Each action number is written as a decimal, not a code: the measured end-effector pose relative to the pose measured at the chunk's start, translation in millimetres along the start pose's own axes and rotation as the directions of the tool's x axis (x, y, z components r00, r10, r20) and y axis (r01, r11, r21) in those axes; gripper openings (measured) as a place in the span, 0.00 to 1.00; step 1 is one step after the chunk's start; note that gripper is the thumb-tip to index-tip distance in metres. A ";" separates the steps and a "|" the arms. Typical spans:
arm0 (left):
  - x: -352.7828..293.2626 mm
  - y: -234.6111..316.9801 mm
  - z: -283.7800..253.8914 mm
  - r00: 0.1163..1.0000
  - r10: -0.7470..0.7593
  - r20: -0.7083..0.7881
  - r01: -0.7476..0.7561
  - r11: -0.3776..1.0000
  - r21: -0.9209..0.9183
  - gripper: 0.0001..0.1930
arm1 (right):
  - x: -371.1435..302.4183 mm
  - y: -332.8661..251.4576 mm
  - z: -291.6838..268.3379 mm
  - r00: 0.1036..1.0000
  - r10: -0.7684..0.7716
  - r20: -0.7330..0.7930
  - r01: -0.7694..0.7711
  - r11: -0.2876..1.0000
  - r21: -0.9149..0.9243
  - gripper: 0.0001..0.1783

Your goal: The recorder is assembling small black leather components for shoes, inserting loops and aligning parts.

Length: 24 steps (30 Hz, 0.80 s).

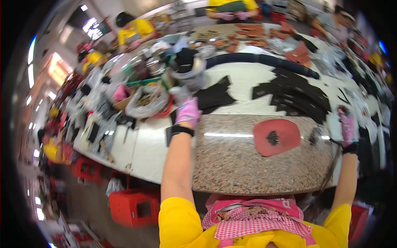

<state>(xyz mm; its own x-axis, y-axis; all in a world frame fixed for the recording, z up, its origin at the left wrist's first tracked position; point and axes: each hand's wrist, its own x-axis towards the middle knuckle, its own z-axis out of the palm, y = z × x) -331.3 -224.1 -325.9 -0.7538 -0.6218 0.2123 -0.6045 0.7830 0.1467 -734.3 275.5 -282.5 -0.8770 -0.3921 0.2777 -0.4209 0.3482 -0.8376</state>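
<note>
My left hand (189, 111), in a pink glove with a black wristband, reaches forward to the left end of a dark brown cut piece (215, 96). Its fingers point away and are too blurred to show whether they grip. Far to the right, my right hand (347, 126), also gloved in pink, is at the right side of the stone slab (231, 165); what its fingers do is not clear. Between the hands, a red rounded pad (285, 136) lies on the slab with a heap of small dark bits (272, 138) on it.
Several overlapping dark brown pieces (293, 93) lie beyond the slab, before a long dark roll (260, 60). A clear bucket (189, 76) and a plastic-lined container (147, 101) stand at left. Red stools (134, 208) are below the table. Other people sit around it.
</note>
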 end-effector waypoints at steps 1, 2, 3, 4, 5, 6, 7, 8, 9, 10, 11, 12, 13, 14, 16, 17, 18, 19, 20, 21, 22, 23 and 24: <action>-0.6 -7.7 5.4 0.995 -0.053 0.080 0.053 0.999 -0.001 0.32 | -17.5 -23.3 15.3 0.991 0.126 0.041 -0.122 0.989 -0.084 0.12; 5.4 2.9 5.4 0.978 -0.105 0.179 0.092 0.993 0.075 0.32 | -33.8 -21.8 23.5 0.997 0.080 0.001 -0.080 0.997 0.021 0.12; 2.6 -10.0 11.1 0.996 -0.029 0.087 0.015 0.989 0.148 0.33 | -51.6 -46.7 34.0 0.988 0.133 0.078 -0.129 0.990 -0.050 0.10; 2.9 -16.4 12.2 1.000 -0.026 0.012 0.024 0.993 0.116 0.34 | -64.6 -46.8 35.9 0.975 0.167 0.146 -0.164 0.986 -0.029 0.09; 10.4 0.7 3.2 0.988 -0.115 0.103 0.098 0.983 0.157 0.35 | -74.7 -38.1 32.2 0.971 0.184 0.153 -0.164 0.977 -0.136 0.10; 11.8 7.0 -5.3 0.981 -0.161 0.112 0.140 0.974 0.178 0.37 | -86.3 -29.0 32.9 0.978 0.158 0.133 -0.150 0.986 -0.067 0.10; 10.8 9.7 -10.4 0.969 -0.218 0.113 0.192 0.959 0.207 0.39 | -89.2 -20.3 29.7 0.983 0.151 0.106 -0.118 0.955 -0.271 0.11; 8.8 12.4 -12.1 0.977 -0.202 0.074 0.190 0.971 0.142 0.40 | -91.2 -1.1 27.9 0.987 0.151 0.049 -0.134 0.956 -0.261 0.11; 5.7 13.2 -12.0 0.980 -0.195 0.033 0.192 0.978 0.080 0.42 | -89.6 13.6 29.7 0.982 0.187 0.004 -0.177 0.937 -0.302 0.13; 0.6 12.3 -12.0 0.981 -0.192 -0.008 0.193 0.981 0.036 0.43 | -87.7 33.0 36.1 0.993 0.106 -0.045 -0.114 0.952 -0.284 0.15; -4.3 11.8 -11.6 0.979 -0.198 -0.047 0.198 0.980 -0.010 0.43 | -84.5 44.2 40.3 0.996 0.021 -0.090 -0.045 0.961 -0.272 0.16; -11.2 16.1 -19.6 0.965 -0.260 -0.034 0.261 0.965 0.004 0.42 | -79.0 34.3 43.0 0.992 0.102 -0.068 -0.120 0.912 -0.393 0.19; -23.6 5.7 -22.6 0.959 -0.253 -0.126 0.253 0.967 -0.018 0.43 | -72.2 10.5 51.0 0.983 0.179 -0.042 -0.175 0.848 -0.500 0.21; -29.8 15.7 -26.1 0.956 -0.264 -0.127 0.254 0.963 -0.089 0.43 | -69.5 -3.2 50.9 0.958 0.287 -0.024 -0.254 0.800 -0.543 0.22; -49.9 44.4 -43.5 0.953 -0.271 -0.136 0.248 0.954 -0.168 0.43 | -64.6 -17.2 43.8 0.941 0.327 0.084 -0.195 0.730 -0.655 0.23; -63.7 58.6 -51.3 0.954 -0.260 -0.146 0.211 0.935 -0.285 0.43 | -60.7 -20.3 43.1 0.907 0.372 0.200 -0.105 0.657 -0.746 0.24; -77.4 74.3 -55.5 0.957 -0.244 -0.158 0.163 0.901 -0.402 0.44 | -57.2 2.9 45.2 0.940 0.284 0.189 -0.073 0.709 -0.701 0.22; -95.7 81.6 -55.7 0.962 -0.246 -0.117 0.152 0.841 -0.520 0.45 | -58.2 1.8 52.3 0.940 0.277 0.199 -0.065 0.720 -0.691 0.22; -119.8 78.1 -36.0 0.934 -0.257 -0.249 0.091 0.844 -0.528 0.45 | -60.3 -4.4 62.1 0.965 0.187 0.183 -0.060 0.841 -0.538 0.21; -132.1 133.3 -65.4 0.933 -0.352 0.078 0.288 0.598 -0.748 0.37 | -62.1 0.3 58.3 0.984 0.124 0.128 -0.065 0.919 -0.388 0.19; -147.1 154.8 -72.4 0.964 -0.239 0.121 0.224 0.474 -0.851 0.29 | -62.3 -1.1 56.5 0.979 0.130 0.158 -0.053 0.908 -0.416 0.20; -164.3 156.9 -57.7 0.958 -0.202 0.201 0.275 0.473 -0.837 0.24 | -63.7 -8.4 57.7 0.978 0.127 0.165 -0.049 0.912 -0.408 0.20; -178.4 180.3 -59.7 0.970 -0.151 0.189 0.231 0.340 -0.912 0.22 | -66.8 -15.4 58.3 0.987 0.123 0.100 -0.078 0.925 -0.373 0.18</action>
<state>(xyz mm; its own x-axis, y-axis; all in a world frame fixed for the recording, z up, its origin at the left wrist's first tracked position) -290.5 29.1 -279.7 -0.6891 -0.7247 0.0012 -0.1448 0.1393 0.9796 -655.6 246.7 -315.6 -0.8948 -0.4290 0.1241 -0.4072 0.6697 -0.6210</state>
